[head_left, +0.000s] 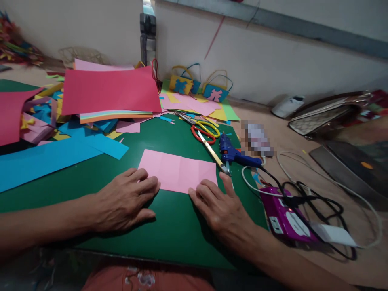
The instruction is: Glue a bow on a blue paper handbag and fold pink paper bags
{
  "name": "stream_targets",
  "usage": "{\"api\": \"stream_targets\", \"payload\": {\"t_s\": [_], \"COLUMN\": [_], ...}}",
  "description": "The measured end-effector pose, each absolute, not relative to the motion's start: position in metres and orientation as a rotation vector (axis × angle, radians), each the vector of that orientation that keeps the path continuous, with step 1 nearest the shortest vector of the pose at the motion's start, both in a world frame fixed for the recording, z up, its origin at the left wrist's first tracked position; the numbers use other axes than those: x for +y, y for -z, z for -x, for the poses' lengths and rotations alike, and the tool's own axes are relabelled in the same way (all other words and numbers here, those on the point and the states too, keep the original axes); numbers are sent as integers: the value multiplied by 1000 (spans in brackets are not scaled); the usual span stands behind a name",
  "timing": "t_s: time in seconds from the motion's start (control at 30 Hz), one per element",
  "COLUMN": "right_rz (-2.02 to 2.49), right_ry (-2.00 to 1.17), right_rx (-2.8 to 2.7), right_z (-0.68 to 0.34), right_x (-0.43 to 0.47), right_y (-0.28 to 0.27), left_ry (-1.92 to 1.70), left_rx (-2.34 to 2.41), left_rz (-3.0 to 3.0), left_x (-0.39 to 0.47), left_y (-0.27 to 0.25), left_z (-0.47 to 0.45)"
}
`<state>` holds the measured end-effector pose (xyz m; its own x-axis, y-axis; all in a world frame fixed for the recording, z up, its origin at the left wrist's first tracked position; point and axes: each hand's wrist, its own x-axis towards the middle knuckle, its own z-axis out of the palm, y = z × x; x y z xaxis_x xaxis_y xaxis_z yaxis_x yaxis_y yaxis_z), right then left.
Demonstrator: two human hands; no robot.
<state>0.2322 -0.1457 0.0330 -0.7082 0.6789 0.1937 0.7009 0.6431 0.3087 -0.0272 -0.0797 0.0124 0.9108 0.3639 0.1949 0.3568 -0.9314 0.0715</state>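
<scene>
A pink sheet of paper [178, 169] with faint upright creases lies flat on the green board. My left hand [129, 200] rests at its lower left corner, fingertips on the paper and thumb apart on the board. At the lower right edge, my right hand [218, 206] presses its fingers down, the thumb stretched upward near a box cutter [212, 151]. Neither hand grips anything. Beyond the paper lie scissors with red handles [203, 134] and scissors with yellow handles [210, 128]. A blue glue gun [232, 151] lies to the right.
The green board [169, 230] carries blue paper strips [57, 155], a stack of coloured sheets [112, 91] and small paper pieces at left. Paper bags with bows [182, 85] stand at the back. At right are a purple power strip [286, 216], tangled cables and a blurred-out object [258, 138].
</scene>
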Motion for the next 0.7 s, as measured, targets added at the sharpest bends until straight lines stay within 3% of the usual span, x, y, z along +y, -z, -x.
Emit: {"api": "stream_targets", "payload": {"t_s": [0.33,0.7], "right_rz": [1013,1133], "right_ry": [350,338], "right_rx": [-2903,-2766], "right_z": [-208,-247], "right_x": [-118,-139], "right_y": [-39,-32], "left_ry": [-309,-278], "left_rx": [578,585], "left_rz": [-3030,-3038], "left_x": [-80,-81], "left_y": [-12,-13], "left_z": [28,29]}}
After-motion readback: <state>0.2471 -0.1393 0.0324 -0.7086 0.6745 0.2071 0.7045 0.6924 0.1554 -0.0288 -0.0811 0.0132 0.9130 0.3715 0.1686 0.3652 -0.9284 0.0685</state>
